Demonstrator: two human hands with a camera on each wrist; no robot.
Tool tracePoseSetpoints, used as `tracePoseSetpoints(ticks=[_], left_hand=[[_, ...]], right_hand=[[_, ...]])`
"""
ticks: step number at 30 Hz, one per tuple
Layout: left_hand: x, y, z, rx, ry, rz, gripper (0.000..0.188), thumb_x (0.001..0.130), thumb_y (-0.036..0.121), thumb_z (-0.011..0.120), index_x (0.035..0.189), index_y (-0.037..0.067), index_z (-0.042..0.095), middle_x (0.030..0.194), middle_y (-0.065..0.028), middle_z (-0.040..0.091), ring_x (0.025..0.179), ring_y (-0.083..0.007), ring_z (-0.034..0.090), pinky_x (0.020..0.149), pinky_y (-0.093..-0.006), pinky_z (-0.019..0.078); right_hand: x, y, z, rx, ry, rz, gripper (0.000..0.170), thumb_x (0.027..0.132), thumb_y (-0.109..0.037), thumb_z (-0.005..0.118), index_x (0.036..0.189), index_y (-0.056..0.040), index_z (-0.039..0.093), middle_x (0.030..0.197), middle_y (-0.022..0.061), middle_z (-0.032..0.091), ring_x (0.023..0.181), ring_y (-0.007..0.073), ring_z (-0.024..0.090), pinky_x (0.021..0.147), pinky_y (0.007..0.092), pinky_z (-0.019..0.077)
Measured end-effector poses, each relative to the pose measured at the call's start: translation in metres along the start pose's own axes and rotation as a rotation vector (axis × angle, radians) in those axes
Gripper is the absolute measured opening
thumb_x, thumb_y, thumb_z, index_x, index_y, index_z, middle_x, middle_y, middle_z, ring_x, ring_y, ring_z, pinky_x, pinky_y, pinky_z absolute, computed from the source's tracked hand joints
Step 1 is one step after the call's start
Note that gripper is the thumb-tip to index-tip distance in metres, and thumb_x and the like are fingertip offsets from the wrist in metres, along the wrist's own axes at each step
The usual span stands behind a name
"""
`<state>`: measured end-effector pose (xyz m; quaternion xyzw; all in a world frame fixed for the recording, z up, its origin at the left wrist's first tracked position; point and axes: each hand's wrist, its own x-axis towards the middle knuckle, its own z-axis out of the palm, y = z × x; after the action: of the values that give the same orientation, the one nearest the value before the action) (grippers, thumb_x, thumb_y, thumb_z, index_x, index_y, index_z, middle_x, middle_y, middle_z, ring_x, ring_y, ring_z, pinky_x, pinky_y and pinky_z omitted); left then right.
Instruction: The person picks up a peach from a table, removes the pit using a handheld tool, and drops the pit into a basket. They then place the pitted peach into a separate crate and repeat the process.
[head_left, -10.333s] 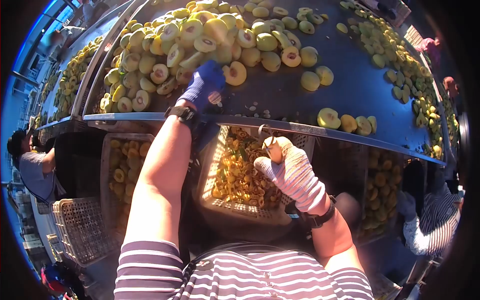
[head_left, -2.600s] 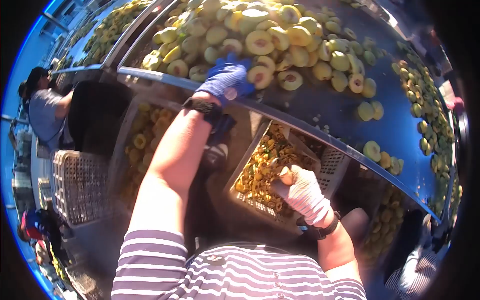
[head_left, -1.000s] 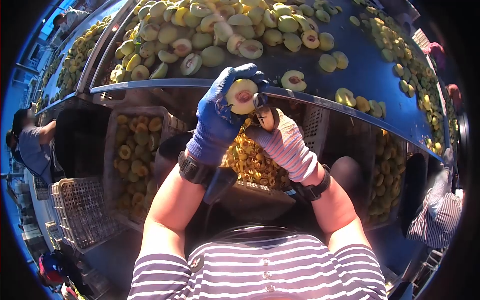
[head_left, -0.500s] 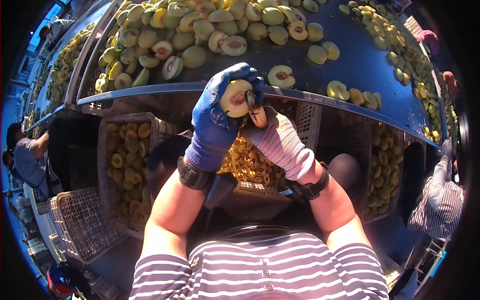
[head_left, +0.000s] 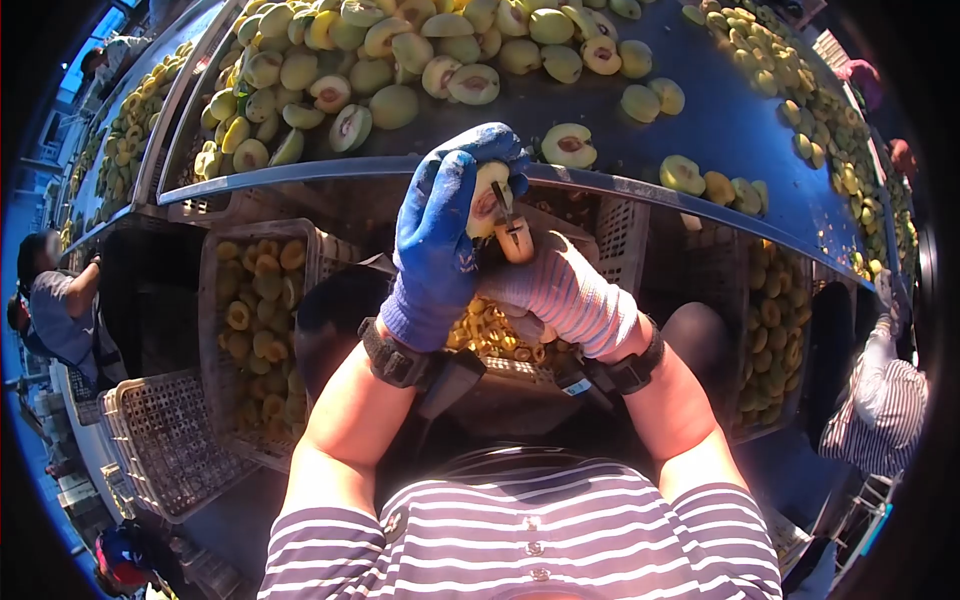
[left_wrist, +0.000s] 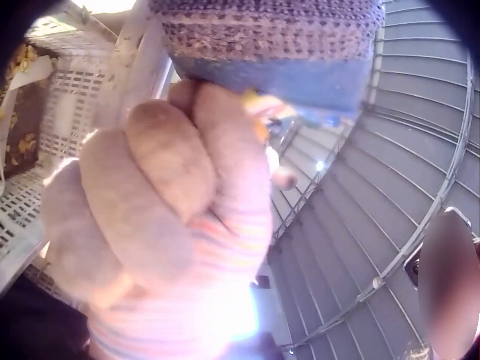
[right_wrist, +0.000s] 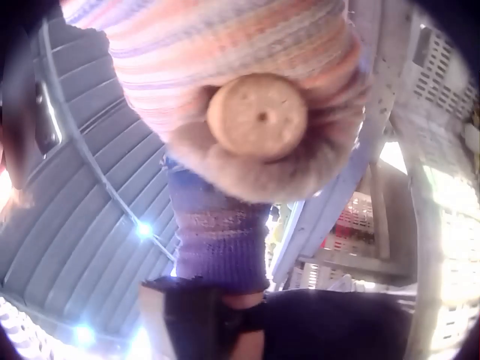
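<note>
My left hand [head_left: 437, 235], in a blue glove, grips a peach half [head_left: 487, 200] with its cut face turned toward the right hand. My right hand [head_left: 575, 290], in a striped glove, is curled round the wooden handle [head_left: 515, 243] of a pitting tool; its thin metal blade [head_left: 504, 198] lies against the peach's red centre. In the right wrist view the round handle end [right_wrist: 259, 116] pokes out of the fist. The left wrist view shows the striped glove's folded fingers [left_wrist: 150, 187] below the blue glove [left_wrist: 292, 79]. Both hands are close together over a crate of scraps [head_left: 520, 372].
A metal sorting table [head_left: 620, 130] with a raised front rim [head_left: 300, 178] bears a heap of peach halves [head_left: 400, 60]. Crates of peach halves stand left [head_left: 262, 330] and right [head_left: 770, 340]. Stacked empty crates [head_left: 170, 440] are lower left. Other people work at both sides.
My left hand has left the heap with a peach half and met the right hand's tool. Since half a second ago, the peach half has turned more edge-on and the handle has swung lower.
</note>
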<state>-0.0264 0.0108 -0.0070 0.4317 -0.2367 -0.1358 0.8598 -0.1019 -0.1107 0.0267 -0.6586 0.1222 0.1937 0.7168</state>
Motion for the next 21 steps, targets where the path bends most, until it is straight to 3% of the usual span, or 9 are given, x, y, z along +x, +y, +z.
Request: tracePoseSetpoints(ticks=[3,6,8,10,11,13,18,20,21], left_hand=[[0.001,-0.004,-0.006,0.068,-0.029,-0.016,0.048,0.109,0.032,0.036,0.134,-0.006,0.052,0.130,-0.0181,0.059,0.114,-0.0289,0.062,0.099,-0.0440,0.0510],[0.004,-0.001,-0.006,0.212,-0.096,0.071,0.042,0.108,0.028,0.041,0.130,-0.005,0.055,0.127,-0.0181,0.062,0.113,-0.0283,0.063,0.098,-0.0420,0.0521],[0.016,0.006,-0.019,0.794,-0.231,0.365,0.037,0.109,0.024,0.042,0.121,-0.005,0.061,0.119,-0.0145,0.065,0.103,-0.0209,0.064,0.090,-0.0349,0.0534],[0.017,0.014,-0.019,0.902,-0.256,0.387,0.035,0.109,0.022,0.044,0.115,-0.005,0.064,0.113,-0.0124,0.067,0.097,-0.0164,0.066,0.085,-0.0307,0.0541],[0.013,0.025,-0.008,0.718,-0.219,0.256,0.034,0.108,0.022,0.045,0.114,-0.005,0.065,0.111,-0.0121,0.068,0.096,-0.0157,0.066,0.084,-0.0301,0.0541],[0.007,0.022,0.004,0.186,0.043,-0.169,0.033,0.106,0.023,0.051,0.108,-0.005,0.069,0.098,-0.0106,0.072,0.088,-0.0140,0.067,0.080,-0.0278,0.0535],[0.016,0.007,0.006,0.270,0.168,-0.026,0.034,0.104,0.024,0.056,0.097,-0.005,0.073,0.085,-0.0070,0.074,0.076,-0.0121,0.067,0.076,-0.0255,0.0530],[0.020,0.003,0.007,0.247,0.230,-0.145,0.031,0.103,0.022,0.058,0.097,-0.005,0.073,0.086,-0.0067,0.074,0.076,-0.0113,0.067,0.075,-0.0251,0.0530],[0.019,0.003,0.007,0.276,0.244,-0.106,0.029,0.102,0.021,0.060,0.097,-0.004,0.073,0.087,-0.0064,0.074,0.076,-0.0101,0.066,0.074,-0.0243,0.0526]], right_hand=[[-0.001,0.005,-0.008,0.160,-0.128,0.086,0.016,0.084,-0.020,0.070,0.077,-0.0079,0.063,0.056,0.0012,0.055,0.049,0.0101,0.054,0.047,0.0267,0.0413],[-0.005,0.007,-0.009,0.242,-0.154,0.060,0.019,0.084,-0.020,0.071,0.072,-0.0083,0.061,0.054,0.0004,0.052,0.046,0.0098,0.051,0.045,0.0269,0.0376],[-0.005,0.011,-0.011,0.287,-0.144,0.079,0.020,0.084,-0.022,0.073,0.076,-0.0076,0.062,0.054,-0.0001,0.052,0.044,0.0098,0.049,0.043,0.0270,0.0356],[-0.008,0.004,-0.004,0.188,-0.070,0.082,0.013,0.085,-0.014,0.072,0.085,-0.0073,0.060,0.057,-0.0005,0.050,0.045,0.0090,0.046,0.043,0.0264,0.0328],[-0.008,0.001,0.000,0.142,-0.031,0.083,0.013,0.085,-0.009,0.071,0.089,-0.0072,0.059,0.058,-0.0007,0.050,0.045,0.0086,0.045,0.043,0.0261,0.0313],[-0.008,0.001,0.005,0.169,-0.042,0.081,0.013,0.086,-0.011,0.072,0.087,-0.0067,0.061,0.058,-0.0012,0.049,0.046,0.0085,0.045,0.043,0.0260,0.0318],[-0.002,0.013,-0.004,0.499,-0.197,0.223,0.019,0.087,-0.012,0.072,0.077,-0.0079,0.056,0.057,-0.0014,0.047,0.044,0.0092,0.044,0.042,0.0262,0.0328],[0.001,0.013,-0.001,0.454,-0.166,0.193,0.021,0.087,-0.011,0.072,0.076,-0.0082,0.054,0.056,-0.0010,0.046,0.043,0.0096,0.043,0.042,0.0264,0.0322],[0.002,0.012,0.000,0.432,-0.152,0.177,0.022,0.088,-0.011,0.071,0.075,-0.0084,0.054,0.056,-0.0007,0.046,0.043,0.0098,0.043,0.041,0.0265,0.0320]])
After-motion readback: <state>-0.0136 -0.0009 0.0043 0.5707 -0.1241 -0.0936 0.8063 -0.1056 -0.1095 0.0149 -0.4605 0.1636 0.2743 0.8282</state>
